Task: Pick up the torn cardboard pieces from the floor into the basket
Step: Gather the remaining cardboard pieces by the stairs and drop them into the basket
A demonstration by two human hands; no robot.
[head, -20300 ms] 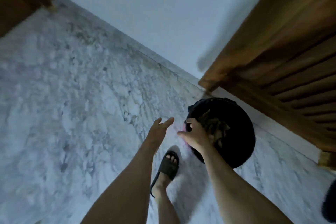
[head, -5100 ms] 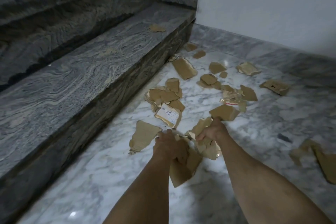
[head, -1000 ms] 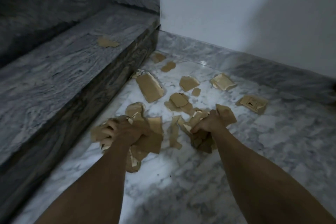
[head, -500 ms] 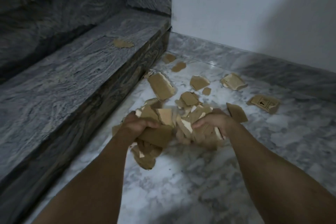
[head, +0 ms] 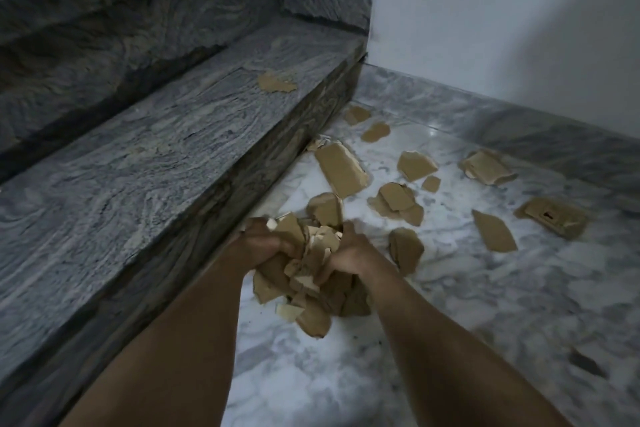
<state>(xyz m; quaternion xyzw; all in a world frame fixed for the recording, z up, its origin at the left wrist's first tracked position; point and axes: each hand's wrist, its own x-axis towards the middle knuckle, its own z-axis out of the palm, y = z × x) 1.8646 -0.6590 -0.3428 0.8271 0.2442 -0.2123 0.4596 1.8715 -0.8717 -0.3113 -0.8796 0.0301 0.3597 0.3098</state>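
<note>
We have drawn our left hand (head: 266, 246) and right hand (head: 349, 258) together, both gripping one cardboard bundle (head: 308, 274), ready for the basket, unseen here

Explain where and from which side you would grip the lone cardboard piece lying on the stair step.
The cardboard piece lies flat near the step edge. Probably come from above, slide it toward that edge, and pinch its overhanging torn rim with the fingers.
</note>
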